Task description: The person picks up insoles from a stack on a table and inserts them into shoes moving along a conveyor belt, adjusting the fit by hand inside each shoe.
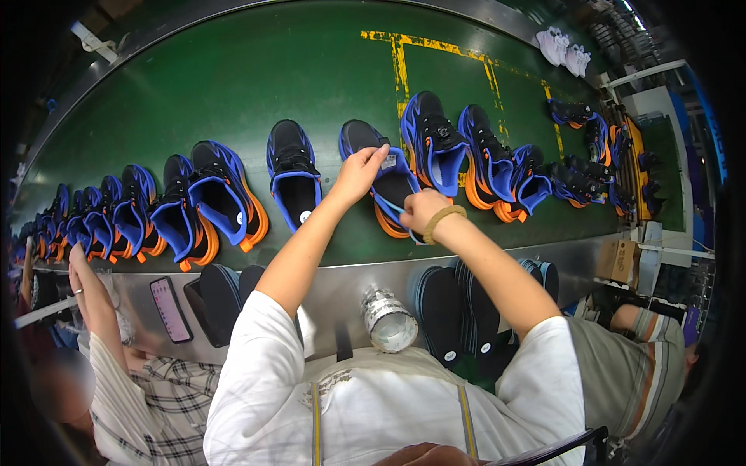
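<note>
While the blue and black shoe [386, 182] lies on the green belt [233, 78] in a row of shoes, the left hand [359, 172] pinches its tongue and the right hand [420, 210] grips its open edge, so it stays wide.

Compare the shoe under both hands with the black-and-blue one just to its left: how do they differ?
The handled shoe is gripped by the left hand and right hand; the neighbour shoe lies untouched. The handled shoe leans, showing its orange sole; the neighbour shows none. Both are black and blue on the green belt.
</note>
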{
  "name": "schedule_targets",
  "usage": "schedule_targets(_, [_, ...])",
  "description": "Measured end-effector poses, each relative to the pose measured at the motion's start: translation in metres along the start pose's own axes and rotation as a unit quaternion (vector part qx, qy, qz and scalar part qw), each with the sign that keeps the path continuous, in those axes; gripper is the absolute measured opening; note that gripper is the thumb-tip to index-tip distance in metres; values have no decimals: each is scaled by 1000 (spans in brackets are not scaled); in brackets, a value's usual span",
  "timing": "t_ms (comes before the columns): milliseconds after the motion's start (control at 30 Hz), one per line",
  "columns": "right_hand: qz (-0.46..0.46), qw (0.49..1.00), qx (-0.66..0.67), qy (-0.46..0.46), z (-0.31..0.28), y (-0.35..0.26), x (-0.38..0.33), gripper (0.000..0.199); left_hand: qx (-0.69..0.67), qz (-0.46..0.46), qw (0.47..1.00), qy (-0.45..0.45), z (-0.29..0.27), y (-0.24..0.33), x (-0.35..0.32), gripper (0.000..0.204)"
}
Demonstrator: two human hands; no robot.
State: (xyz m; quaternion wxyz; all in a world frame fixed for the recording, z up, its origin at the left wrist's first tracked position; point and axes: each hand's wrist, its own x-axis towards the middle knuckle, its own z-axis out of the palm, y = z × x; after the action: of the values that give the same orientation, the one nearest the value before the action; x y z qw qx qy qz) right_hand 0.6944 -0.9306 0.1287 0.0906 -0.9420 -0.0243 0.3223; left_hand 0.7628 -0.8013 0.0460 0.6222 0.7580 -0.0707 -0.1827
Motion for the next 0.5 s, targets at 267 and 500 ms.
schedule_targets(267, [-90,968,-127,199,53,7,39,17,32,54,998,25,2,6,-6,43])
schedule_targets(500, [2,995,-64,83,72,10,78,23,61,28,998,17,2,3,-6,40])
